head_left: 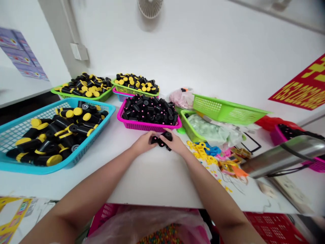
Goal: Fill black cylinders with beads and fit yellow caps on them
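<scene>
Both hands meet over the table just in front of a pink basket point(152, 127) heaped with black plastic parts point(149, 110), some with small pink dots. My left hand point(144, 143) pinches the left end of a cluster of black plastic parts point(161, 141). From the other side, my right hand point(175, 143) is closed on the cluster's right part, thumb and fingers around it. Whether the cluster is one joined piece or several loose ones, I cannot tell. The fingertips are partly hidden behind the parts.
A blue basket point(73, 158) of black cylinders with yellow caps stands left. Two green baskets point(103, 97) point(127, 88) of similar pieces are behind. Right are a tilted green basket point(223, 110), yellow plastic bits point(201, 149) and a metal cylinder point(286, 156). A plastic bag point(119, 230) lies below the table edge.
</scene>
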{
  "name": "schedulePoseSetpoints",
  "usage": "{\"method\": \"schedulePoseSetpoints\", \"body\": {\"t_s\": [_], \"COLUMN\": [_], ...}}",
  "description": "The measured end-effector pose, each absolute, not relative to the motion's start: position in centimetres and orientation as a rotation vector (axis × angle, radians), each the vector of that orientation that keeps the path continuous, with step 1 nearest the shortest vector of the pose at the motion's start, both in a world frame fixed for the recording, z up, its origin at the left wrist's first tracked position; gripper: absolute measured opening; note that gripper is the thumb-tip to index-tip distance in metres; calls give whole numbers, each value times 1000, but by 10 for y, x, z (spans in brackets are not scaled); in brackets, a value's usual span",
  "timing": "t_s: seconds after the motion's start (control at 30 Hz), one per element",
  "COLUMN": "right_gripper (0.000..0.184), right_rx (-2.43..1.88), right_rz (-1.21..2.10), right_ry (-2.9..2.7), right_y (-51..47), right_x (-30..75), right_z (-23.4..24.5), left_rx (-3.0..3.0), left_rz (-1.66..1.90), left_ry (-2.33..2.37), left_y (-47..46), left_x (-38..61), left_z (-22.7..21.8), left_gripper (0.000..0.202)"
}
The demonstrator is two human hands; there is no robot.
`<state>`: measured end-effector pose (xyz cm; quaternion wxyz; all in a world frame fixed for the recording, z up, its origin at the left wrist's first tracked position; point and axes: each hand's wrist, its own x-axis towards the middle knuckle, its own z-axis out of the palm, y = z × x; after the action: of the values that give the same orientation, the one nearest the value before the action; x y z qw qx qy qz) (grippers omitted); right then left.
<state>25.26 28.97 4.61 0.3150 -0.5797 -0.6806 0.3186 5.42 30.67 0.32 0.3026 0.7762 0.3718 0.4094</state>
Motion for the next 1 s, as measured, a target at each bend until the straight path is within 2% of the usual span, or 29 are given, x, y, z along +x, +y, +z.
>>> {"method": "schedulePoseSetpoints", "body": {"t_s": [0.1, 0.2, 0.27, 0.37, 0.57, 0.73, 0.9, 1.0], "right_gripper": [53, 54, 57, 59, 45, 28, 40, 37], "right_rx": [-1475, -1466, -1488, -1521, -1660, -1738, -1837, -2029], "right_rz": [779, 941, 1086, 1113, 605, 390, 305, 225], "right_ry": [-1755, -1665, -1616, -1606, -1777, -1707, -1728, -1862], "right_y": [289, 288, 288, 288, 294, 304, 310, 309], "right_x": [249, 245, 245, 249, 264, 270, 287, 300], "right_z": [43, 44, 45, 47, 49, 44, 46, 54], "left_rx": [2111, 2265, 2373, 2460, 2430, 2358, 2363, 2272], "left_rz": [1041, 976, 934, 899, 955, 916, 902, 874], "left_ry": [938, 862, 884, 983, 1014, 1079, 1039, 1093], "left_y": [306, 305, 305, 305, 307, 305, 304, 304], "left_x": [52, 51, 50, 50, 48, 45, 44, 44], "left_z": [5, 4, 1, -2, 6, 15, 16, 17], "left_gripper": [64, 83, 75, 48, 28, 35, 36, 28]}}
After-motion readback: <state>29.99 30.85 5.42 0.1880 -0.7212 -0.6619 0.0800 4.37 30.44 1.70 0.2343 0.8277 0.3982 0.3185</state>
